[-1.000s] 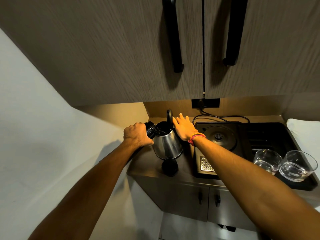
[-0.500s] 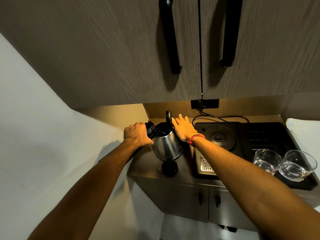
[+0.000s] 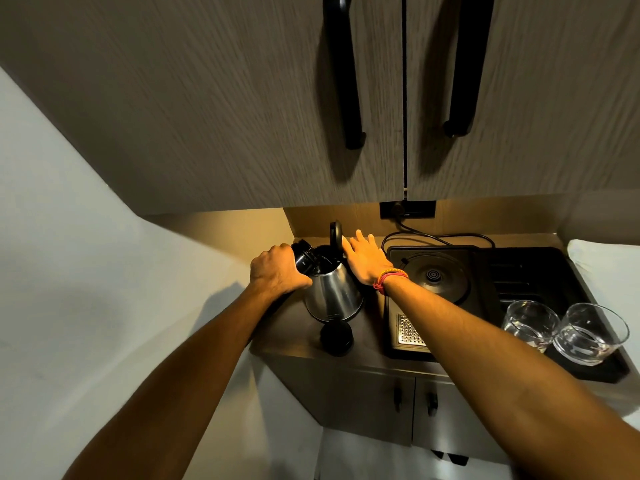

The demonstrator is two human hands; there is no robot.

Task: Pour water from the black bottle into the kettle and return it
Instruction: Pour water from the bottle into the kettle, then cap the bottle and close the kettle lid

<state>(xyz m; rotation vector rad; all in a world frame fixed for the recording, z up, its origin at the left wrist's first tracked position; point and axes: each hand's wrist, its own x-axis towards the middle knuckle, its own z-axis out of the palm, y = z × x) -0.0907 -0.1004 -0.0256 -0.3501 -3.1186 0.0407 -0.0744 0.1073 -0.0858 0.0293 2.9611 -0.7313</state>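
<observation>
My left hand (image 3: 277, 271) grips the black bottle (image 3: 304, 257), tilted with its mouth over the open top of the steel kettle (image 3: 334, 296). The kettle stands on the counter with its black lid (image 3: 335, 234) raised upright. My right hand (image 3: 365, 259) rests flat against the lid and the kettle's right side, fingers straight and spread. Most of the bottle's body is hidden under my left hand. A round black cap (image 3: 336, 338) lies on the counter in front of the kettle.
The kettle's black base (image 3: 433, 276) sits on a dark tray (image 3: 491, 258) to the right, its cord running to a wall socket (image 3: 407, 210). Two glasses (image 3: 530, 323) (image 3: 588, 336) stand at the tray's front right. Overhead cabinet doors (image 3: 242, 98) hang low above the counter.
Almost nothing has moved; both hands hold the same pose at the kettle, and the view has shifted slightly.
</observation>
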